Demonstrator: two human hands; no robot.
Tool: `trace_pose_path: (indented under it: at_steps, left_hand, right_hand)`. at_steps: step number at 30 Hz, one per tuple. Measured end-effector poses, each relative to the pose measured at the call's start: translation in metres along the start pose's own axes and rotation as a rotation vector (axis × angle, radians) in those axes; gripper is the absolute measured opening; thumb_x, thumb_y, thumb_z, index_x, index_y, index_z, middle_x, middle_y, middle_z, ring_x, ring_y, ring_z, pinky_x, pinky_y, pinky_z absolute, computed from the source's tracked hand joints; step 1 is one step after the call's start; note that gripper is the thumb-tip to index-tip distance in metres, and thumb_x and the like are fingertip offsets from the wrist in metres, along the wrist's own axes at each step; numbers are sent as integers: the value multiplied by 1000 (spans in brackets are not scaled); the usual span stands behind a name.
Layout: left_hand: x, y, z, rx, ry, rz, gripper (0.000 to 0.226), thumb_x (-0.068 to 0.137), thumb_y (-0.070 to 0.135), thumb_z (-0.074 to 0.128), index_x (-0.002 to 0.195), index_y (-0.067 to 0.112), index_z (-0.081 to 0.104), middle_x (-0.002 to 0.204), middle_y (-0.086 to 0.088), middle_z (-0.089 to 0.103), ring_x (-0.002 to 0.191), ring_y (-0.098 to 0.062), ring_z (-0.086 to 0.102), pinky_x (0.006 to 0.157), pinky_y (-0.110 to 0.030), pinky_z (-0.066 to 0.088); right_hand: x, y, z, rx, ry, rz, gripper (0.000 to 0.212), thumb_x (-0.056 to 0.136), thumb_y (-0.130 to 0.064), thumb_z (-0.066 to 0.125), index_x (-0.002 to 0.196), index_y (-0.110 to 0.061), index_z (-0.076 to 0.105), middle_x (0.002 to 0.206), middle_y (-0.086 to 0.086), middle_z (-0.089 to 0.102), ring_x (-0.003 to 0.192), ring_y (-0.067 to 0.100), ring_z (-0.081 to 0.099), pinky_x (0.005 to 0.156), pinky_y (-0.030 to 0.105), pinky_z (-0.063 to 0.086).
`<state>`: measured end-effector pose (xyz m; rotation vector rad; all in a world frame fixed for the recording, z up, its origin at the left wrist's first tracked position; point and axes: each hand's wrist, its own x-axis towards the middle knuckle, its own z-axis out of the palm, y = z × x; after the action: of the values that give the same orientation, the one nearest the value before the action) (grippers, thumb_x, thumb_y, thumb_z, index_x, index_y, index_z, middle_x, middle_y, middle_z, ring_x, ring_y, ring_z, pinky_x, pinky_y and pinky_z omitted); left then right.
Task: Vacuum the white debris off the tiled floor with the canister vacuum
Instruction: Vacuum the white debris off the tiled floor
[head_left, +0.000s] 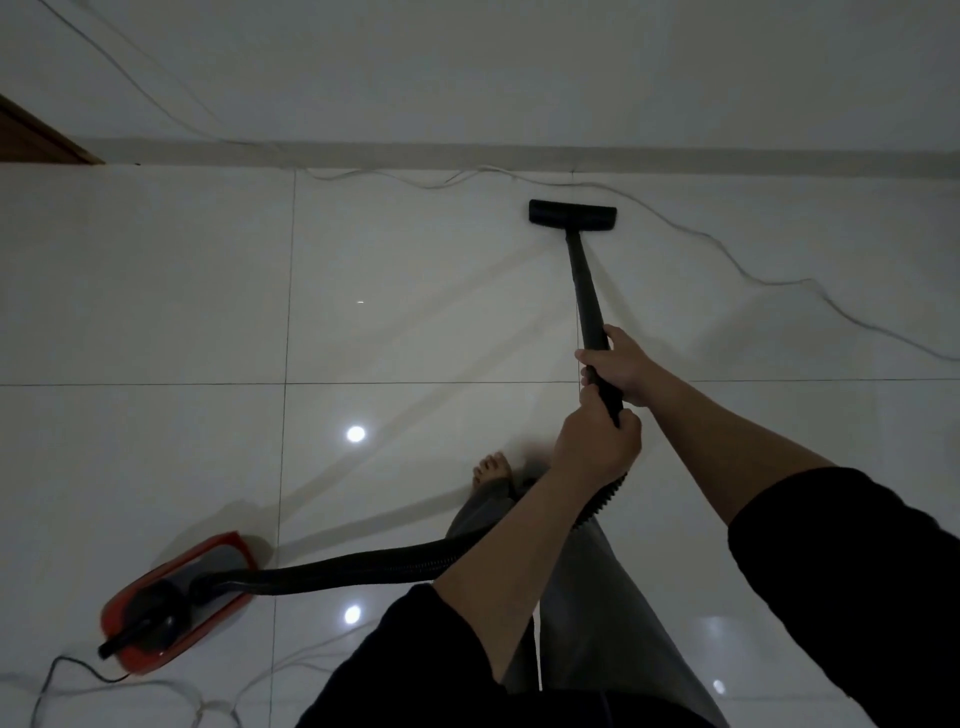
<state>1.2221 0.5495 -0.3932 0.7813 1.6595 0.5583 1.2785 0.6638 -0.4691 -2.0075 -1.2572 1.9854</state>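
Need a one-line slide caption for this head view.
Both hands, left hand below right hand, grip the wand, floor head near the wall.

Dim, greyish; lamp glare spots on glossy floor (156, 312); wide-angle bending at edges.

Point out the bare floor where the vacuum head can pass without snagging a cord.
Bare tiles lie left of the wand, between the baseboard and the red canister. Crowded: the white cord trails right of the floor head, and cords lie by the canister.
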Motion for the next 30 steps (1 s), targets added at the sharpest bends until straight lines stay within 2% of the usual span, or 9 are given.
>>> trace_pose_path:
  at_steps: [4,8,14,18,21,26,30]
  left_hand:
    - [-18,-8,6,-7,-17,-18,41,94,26,43,129,7,37,99,-9,59,80,-21,55,69,-31,42]
    - [-40,-18,17,-4,-8,-8,43,94,27,42,132,8,36,106,-12,62,81,-22,56,68,-31,41]
    - [-73,-33,47,-13,5,-29,48,94,28,42,136,7,33,110,-14,63,93,-29,61,69,-31,42]
    - [-104,-48,71,5,1,-42,49,94,28,42,137,8,32,101,-11,63,78,-22,58,59,-30,39]
    - [-125,-59,86,4,12,-44,47,94,28,42,135,7,34,83,1,57,65,-12,52,54,-26,37]
    - [-156,-77,103,-5,15,-35,46,94,29,42,133,7,35,75,7,52,63,-10,52,56,-27,40]
    - [-177,-87,115,-15,9,-45,47,94,28,43,134,5,34,75,9,52,63,-7,52,55,-24,39]
  right_hand:
    - [-18,14,4,11,0,-6,42,96,-3,58,133,-7,39,80,14,53,62,21,53,58,32,51]
    - [-38,31,5,9,-4,-16,40,96,-3,58,132,-4,40,79,13,52,60,20,53,52,26,51]
    - [-66,67,-1,-9,-7,-13,39,96,-2,57,131,-2,41,79,13,52,60,20,52,55,29,49]
    - [-92,99,-6,-10,-27,-24,35,96,-1,56,128,-7,41,80,14,53,61,20,53,57,30,49]
    - [-110,122,-7,1,-28,-13,33,96,-2,57,124,-9,40,77,13,53,60,19,52,53,28,49]
    - [-133,155,-4,25,-42,-6,36,96,-2,56,128,-6,39,75,13,51,58,20,51,47,25,49]
    - [-150,174,-4,32,-55,-15,37,97,-3,56,129,-7,38,77,13,51,59,19,51,49,25,51]
